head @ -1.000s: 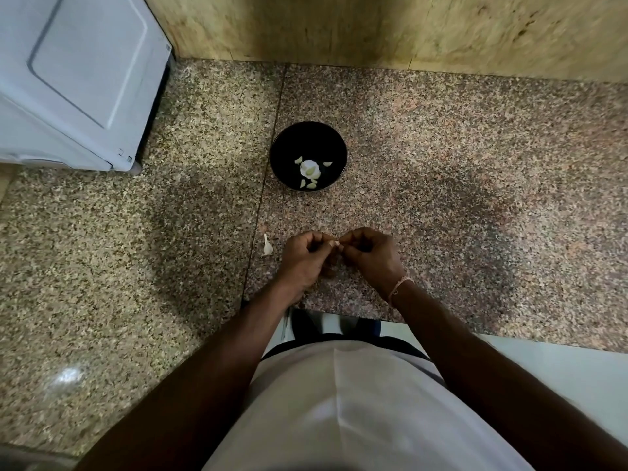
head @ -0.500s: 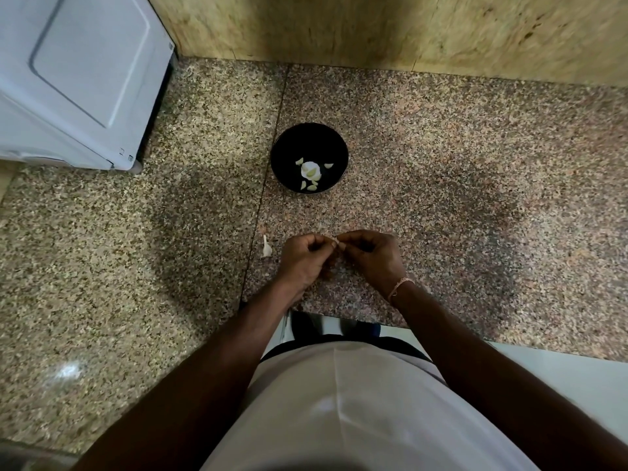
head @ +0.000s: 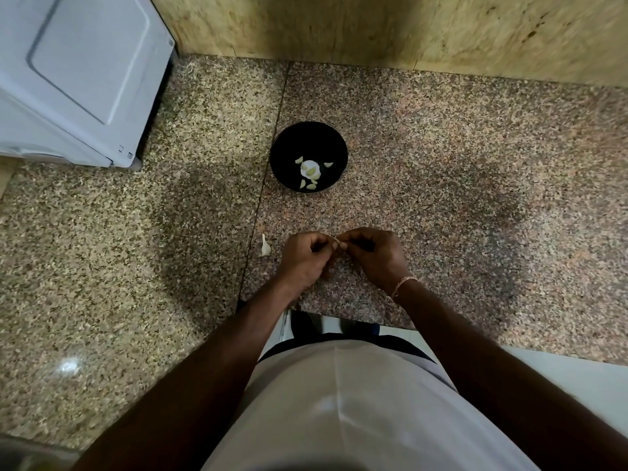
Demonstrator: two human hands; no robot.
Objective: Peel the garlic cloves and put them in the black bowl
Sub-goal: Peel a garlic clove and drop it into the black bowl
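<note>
Two hands meet in the middle of a speckled stone counter [head: 441, 164], close to its near edge. The left hand [head: 306, 260] and the right hand [head: 377, 256] are together, fingertips touching. Both have their fingers curled, and between them they pinch one small garlic clove [head: 336, 240]. Only a pale bit of the clove shows between the fingers. You cannot tell how much skin is on it. A thin band [head: 402, 285] sits on the right wrist.

The black bowl [head: 308, 137] stands on the counter farther away from the person, well apart from the hands and a little to the left of them. It sits just to the right of a dark line that runs across the counter from back to front. Inside the bowl lie some peeled cloves [head: 310, 178], pale and small, around a white patch near the middle of the bowl.

One more garlic piece [head: 265, 247] lies on the counter just to the left of the left hand, close to the dark line. It is white with a little pointed tip.

A big white box [head: 78, 69] fills the far left corner of the counter. A yellowish wall [head: 407, 28] runs along the far edge.
</note>
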